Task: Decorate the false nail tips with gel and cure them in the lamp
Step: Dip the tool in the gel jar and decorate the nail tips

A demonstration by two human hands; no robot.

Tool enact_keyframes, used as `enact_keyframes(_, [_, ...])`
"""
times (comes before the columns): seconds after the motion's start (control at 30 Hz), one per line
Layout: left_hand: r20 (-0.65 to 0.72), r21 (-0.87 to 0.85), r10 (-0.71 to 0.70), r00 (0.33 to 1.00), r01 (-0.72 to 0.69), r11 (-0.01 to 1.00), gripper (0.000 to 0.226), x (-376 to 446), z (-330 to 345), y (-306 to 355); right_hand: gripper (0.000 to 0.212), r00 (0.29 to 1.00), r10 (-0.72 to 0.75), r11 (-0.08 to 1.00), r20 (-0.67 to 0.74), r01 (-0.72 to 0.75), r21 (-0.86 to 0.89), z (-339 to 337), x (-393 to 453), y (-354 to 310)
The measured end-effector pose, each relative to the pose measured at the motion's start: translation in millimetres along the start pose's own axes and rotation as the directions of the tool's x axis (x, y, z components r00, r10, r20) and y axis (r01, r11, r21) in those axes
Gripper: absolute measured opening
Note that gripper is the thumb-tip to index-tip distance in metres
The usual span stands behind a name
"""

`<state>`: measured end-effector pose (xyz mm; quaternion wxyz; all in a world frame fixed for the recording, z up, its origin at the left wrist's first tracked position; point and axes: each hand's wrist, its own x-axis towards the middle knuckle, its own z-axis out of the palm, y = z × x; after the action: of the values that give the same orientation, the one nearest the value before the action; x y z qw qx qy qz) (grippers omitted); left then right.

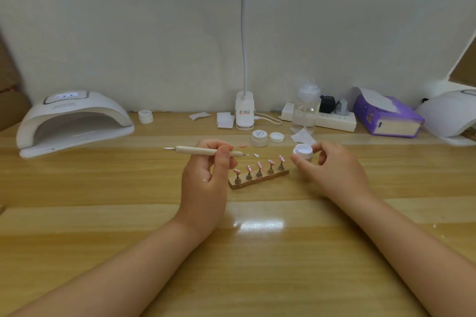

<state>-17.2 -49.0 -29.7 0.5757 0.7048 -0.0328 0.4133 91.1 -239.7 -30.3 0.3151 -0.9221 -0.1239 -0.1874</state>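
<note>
Jars first: the right hand (332,172) pinches a small open jar (303,152) between thumb and fingers, just above the table (257,252), and its inside shows a flat pale lilac-white surface. A second jar (259,137) stands capped behind it, with a loose white lid (277,137) lying just beside it, and a third capped jar (145,116) stands near the curing lamp (72,121) at the far left, whose mouth faces the person. Behind the lid stands a clear bottle (306,110), contents not discernible.

Five pink nail tips (259,165), each dotted with white, sit on small metal posts in a row on a wooden strip (258,181) between the two hands. One more pink tip (243,146) lies flat on the table behind the row.

The left hand (206,177) has its fingers curled round a cream-coloured tool (203,150), held level, a fine point showing at each end.
</note>
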Motion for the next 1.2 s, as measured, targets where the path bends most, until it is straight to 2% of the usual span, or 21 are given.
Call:
enact_keyframes(0.17, [0.007,-0.003,-0.003,1.000,0.003,1.000,0.012,0,0,0,0.039,0.992,0.099,0.995,0.076,-0.096,-0.037,3,4,8])
enact_keyframes(0.27, [0.004,0.000,-0.009,1.000,0.009,1.000,0.013,-1,0,-1,0.035,0.988,0.095,0.995,0.122,-0.091,-0.040,3,3,6])
enact_keyframes(0.47, [-0.002,0.001,-0.009,1.000,0.009,1.000,0.012,-1,0,-1,0.030,0.987,0.094,0.994,0.128,-0.086,-0.067,3,1,3])
enact_keyframes(0.53, [-0.004,0.003,-0.009,1.000,0.009,1.000,0.012,-1,0,-1,0.034,0.987,0.092,0.993,0.132,-0.082,-0.079,4,1,3])
enact_keyframes(0.63, [-0.007,-0.002,-0.012,1.000,0.012,1.000,0.013,-1,0,-2,0.055,0.990,0.085,0.991,0.116,-0.072,-0.114,4,1,-1])
enact_keyframes(0.73, [-0.012,-0.002,-0.014,1.000,0.014,1.000,0.013,0,0,-2,0.048,0.993,-0.113,0.992,-0.033,0.111,-0.057,-1,-6,-15])
enact_keyframes(0.8, [-0.021,0.001,-0.018,1.000,0.019,1.000,0.013,0,0,-3,0.036,0.949,-0.294,0.956,-0.111,0.291,-0.041,-4,-15,-31])
enact_keyframes(0.87, [-0.033,0.003,-0.022,0.999,0.022,1.000,0.013,0,1,-3,0.026,0.903,-0.412,0.911,-0.121,0.412,-0.025,-5,-27,-48])
enact_keyframes(1.07, [-0.039,0.003,-0.015,0.999,0.015,1.000,0.012,1,2,-2,0.019,0.885,-0.458,0.889,0.077,0.457,0.042,22,-51,-68])
enact_keyframes(1.2, [-0.032,0.007,-0.017,0.999,0.017,1.000,0.012,1,2,-3,0.021,0.869,-0.485,0.873,0.097,0.487,0.002,31,-49,-63])
